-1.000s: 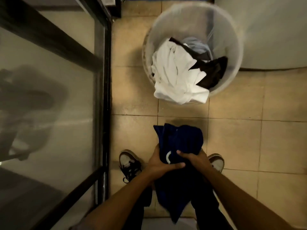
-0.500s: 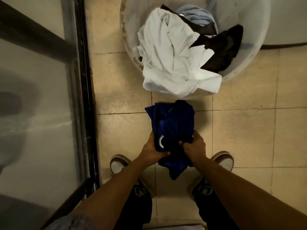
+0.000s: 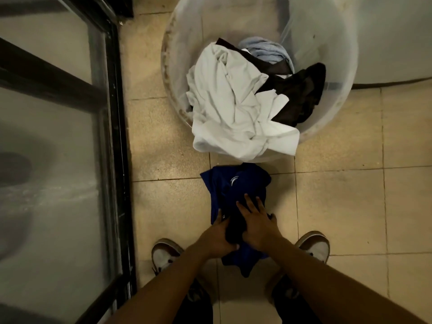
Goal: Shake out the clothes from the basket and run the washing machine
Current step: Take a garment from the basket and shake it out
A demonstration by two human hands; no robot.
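Crumpled dark-blue fabric garment point(image 3: 233, 190) sits at 6 o'clock from the translucent round plastic laundry basket point(image 3: 332, 66), held above the tiled floor. Left hand point(image 3: 216, 239) clutches its bunched lower part; right hand point(image 3: 256, 226) lies on top, fingers point(image 3: 247, 202) spread flat. Looks soft, light, limp: best pinched at two edge corners for shaking.

beige tiled floor point(image 3: 339, 206); translucent basket point(image 3: 332, 66) and two shoes stand on it

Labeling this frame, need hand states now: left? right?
Left hand: grips the blue garment.
Right hand: fingers straight, resting flat on the same garment.
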